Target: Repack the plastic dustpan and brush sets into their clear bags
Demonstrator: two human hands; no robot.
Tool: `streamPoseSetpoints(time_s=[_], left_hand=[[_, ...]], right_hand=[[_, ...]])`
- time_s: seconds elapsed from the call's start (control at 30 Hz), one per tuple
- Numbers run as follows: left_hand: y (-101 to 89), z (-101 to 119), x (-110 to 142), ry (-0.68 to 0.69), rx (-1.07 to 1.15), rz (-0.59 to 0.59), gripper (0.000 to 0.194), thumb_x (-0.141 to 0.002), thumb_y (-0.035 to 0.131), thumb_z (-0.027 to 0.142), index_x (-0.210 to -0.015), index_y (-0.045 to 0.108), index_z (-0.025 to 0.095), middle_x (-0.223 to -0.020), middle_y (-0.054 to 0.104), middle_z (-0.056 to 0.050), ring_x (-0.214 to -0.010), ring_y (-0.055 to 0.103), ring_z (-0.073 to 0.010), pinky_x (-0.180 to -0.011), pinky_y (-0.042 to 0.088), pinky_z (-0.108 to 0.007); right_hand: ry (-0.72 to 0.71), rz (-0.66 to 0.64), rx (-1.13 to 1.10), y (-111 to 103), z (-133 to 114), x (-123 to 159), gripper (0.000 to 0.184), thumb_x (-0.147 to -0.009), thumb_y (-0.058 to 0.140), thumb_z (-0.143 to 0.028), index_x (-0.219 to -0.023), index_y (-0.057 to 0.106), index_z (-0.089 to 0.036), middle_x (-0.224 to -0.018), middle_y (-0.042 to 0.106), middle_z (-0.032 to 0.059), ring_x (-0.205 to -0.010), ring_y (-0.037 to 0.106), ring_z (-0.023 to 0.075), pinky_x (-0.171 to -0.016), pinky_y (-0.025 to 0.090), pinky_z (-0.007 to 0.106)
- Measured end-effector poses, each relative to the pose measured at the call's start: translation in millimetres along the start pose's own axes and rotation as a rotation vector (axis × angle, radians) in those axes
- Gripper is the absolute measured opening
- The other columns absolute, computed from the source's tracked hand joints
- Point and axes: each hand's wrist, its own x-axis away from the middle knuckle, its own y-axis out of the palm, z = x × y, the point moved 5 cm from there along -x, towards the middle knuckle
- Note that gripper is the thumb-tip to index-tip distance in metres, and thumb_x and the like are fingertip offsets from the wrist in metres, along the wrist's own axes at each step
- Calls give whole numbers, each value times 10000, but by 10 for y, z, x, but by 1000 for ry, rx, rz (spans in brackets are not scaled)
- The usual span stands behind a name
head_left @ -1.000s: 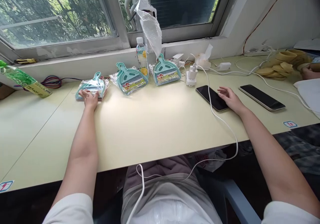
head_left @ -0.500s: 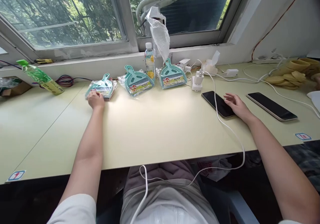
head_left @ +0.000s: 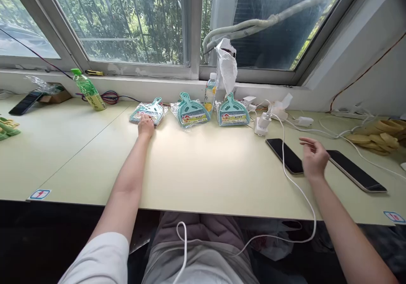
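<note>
My left hand [head_left: 146, 126] is on the near edge of the leftmost turquoise dustpan-and-brush set [head_left: 152, 110], which lies in clear plastic wrap; the fingers are closed over its front edge, and the thumb's hold is partly hidden. To its right stand two more wrapped sets: a middle dustpan set [head_left: 193, 111] and a right dustpan set [head_left: 234, 111], both with printed labels. My right hand [head_left: 314, 157] is raised over the table between a black phone [head_left: 287, 157] and a second, longer phone [head_left: 357, 170]. Its fingers are loosely bent and apart, holding nothing.
A white cable [head_left: 293, 182] crosses the nearer phone and drops over the table edge. Behind are a charger [head_left: 262, 124], a clear bottle [head_left: 210, 91] and a leaning green bottle [head_left: 89, 90]. Yellow gloves [head_left: 377, 138] lie at the right, a cardboard box [head_left: 57, 96] at the left.
My right hand has lifted off the nearer phone and shifted toward the longer one. The left hand stays at the leftmost dustpan set. The view has turned left and up.
</note>
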Motion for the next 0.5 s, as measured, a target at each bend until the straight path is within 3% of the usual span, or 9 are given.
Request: streamPoseSetpoints(time_s=[0.1,0.2,0.3,0.4,0.47,0.5], left_hand=[[20,0,32,11,5,-28,416,-885,357,193,-1221,566,66,-1346,524,-235,-1292,476,-344,-1101,397,-467],[36,4,102,36,16,-87,459,-889,324,165,-1269,558,58,-1369,533,-234,-1330,456,-318,-1143,356,-444],[29,8,175,49,12,-132,513,-890,301,138,-1350,513,55,-1498,446,-212,-1422,373,-285,-1206,275,-433],[-11,10,212,36,-13,-123,535,-858,362,120,-1371,512,110,-1557,385,-178,-1469,301,-296,-1222,240,-491],[-53,12,211,26,-36,-85,517,-824,416,113,-1319,561,134,-1544,393,-181,-1476,278,-321,-1219,237,-518],[-71,12,205,20,-48,-68,501,-812,432,113,-1289,584,136,-1534,398,-187,-1476,272,-332,-1217,240,-518]], right_hand=[[-253,-285,-77,519,-742,197,257,-894,478,-312,-1009,700,-255,-1054,729,102,-997,687,261,-940,532,453],[-475,-649,-148,1264,-1441,483,291,-923,500,-316,-1166,655,-275,-1242,671,73,-1209,593,254,-1060,449,481],[-605,-908,-69,2030,-1991,794,446,-926,555,-333,-1358,537,-222,-1405,571,116,-1304,520,279,-1107,389,491],[-669,-954,85,2648,-2436,1033,646,-892,637,-343,-1470,416,-159,-1538,431,163,-1431,369,323,-1145,310,519],[-697,-901,146,2930,-2689,1137,646,-894,637,-312,-1473,413,-134,-1555,403,179,-1456,322,328,-1161,267,525],[-708,-888,171,3037,-2788,1183,572,-908,609,-278,-1438,460,-122,-1518,447,194,-1422,372,326,-1144,289,515]])
